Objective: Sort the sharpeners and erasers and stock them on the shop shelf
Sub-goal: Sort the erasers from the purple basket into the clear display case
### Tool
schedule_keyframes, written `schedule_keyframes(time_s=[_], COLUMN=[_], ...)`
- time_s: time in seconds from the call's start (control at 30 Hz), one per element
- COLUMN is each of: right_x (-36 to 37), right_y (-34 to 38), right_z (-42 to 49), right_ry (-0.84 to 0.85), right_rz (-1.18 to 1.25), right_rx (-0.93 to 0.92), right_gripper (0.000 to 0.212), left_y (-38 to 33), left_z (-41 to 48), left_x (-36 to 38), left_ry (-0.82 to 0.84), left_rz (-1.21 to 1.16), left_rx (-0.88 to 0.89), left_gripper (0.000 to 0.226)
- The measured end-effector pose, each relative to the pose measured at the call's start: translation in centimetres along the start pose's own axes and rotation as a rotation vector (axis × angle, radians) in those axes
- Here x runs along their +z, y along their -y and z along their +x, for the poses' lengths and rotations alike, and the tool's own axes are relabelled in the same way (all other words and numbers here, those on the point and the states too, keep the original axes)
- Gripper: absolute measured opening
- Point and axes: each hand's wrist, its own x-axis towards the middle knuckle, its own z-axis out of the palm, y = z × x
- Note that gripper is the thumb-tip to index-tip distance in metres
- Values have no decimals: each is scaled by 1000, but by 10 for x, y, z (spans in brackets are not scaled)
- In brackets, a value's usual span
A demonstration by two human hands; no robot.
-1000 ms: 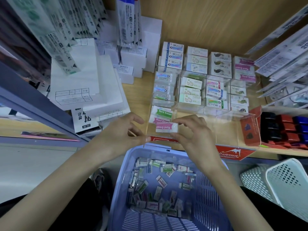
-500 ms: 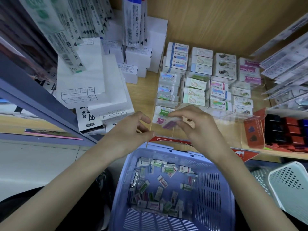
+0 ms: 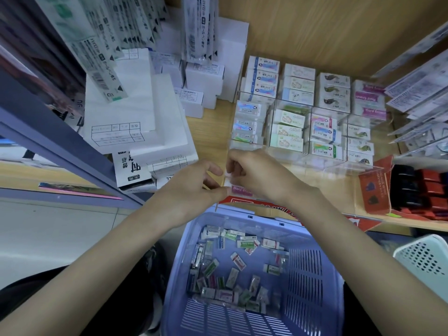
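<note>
My right hand (image 3: 257,174) reaches into the front-left compartment of the clear acrylic organizer (image 3: 322,163) on the wooden shelf, its fingers curled over a pink "Hard Eraser" (image 3: 240,190) and hiding most of it. My left hand (image 3: 191,187) sits just left of that compartment, with the thumb tip touching the eraser's left end and the forefinger straight above it. Below both hands stands a blue plastic basket (image 3: 312,275) with several loose wrapped erasers (image 3: 238,261) on its floor. The organizer's other compartments hold sorted eraser stacks (image 3: 288,129).
Black and red sharpeners (image 3: 421,190) fill a red display box at the right. White cartons (image 3: 121,112) are piled on the shelf to the left, with hanging packets (image 3: 106,44) above them. A pale perforated basket (image 3: 426,260) stands at the lower right. A blue shelf post (image 3: 60,146) runs down the left.
My right hand carried the pink eraser from the shelf edge forward and left into the front-left compartment. My left hand let go of its end and stayed beside the compartment.
</note>
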Motion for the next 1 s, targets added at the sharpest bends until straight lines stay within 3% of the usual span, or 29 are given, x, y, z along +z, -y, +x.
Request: schedule_keyframes(time_s=[0.1, 0.17, 0.23, 0.3, 0.53, 0.73, 0.87, 1.0], right_x=[-7, -17, -17, -6, 10, 16, 17, 23], right_y=[-4, -8, -9, -8, -15, -15, -16, -10], right_z=[-8, -16, -22, -24, -27, -30, -34, -31], right_ry=[-40, -146, -171, -151, -211, -379, -278, -249], right_rz=[38, -13, -263, -552, -701, -707, -742, -735], right_rx=[2, 15, 23, -20, -8, -29, -40, 42], right_gripper=[16, 32, 53, 57, 38, 36, 20, 19], left_y=[-1, -1, 0, 1, -1, -2, -2, -3], left_z=[-1, -3, -3, -4, -4, -4, -5, -5], left_x=[0, -2, -2, -1, 0, 2, 2, 3], left_ry=[-5, -19, -22, -11, 8, -9, -6, -2], left_rz=[0, 32, 56, 65, 92, 120, 139, 172], left_rx=[7, 13, 20, 21, 11, 10, 9, 9], left_gripper=[25, 27, 28, 29, 27, 25, 25, 28])
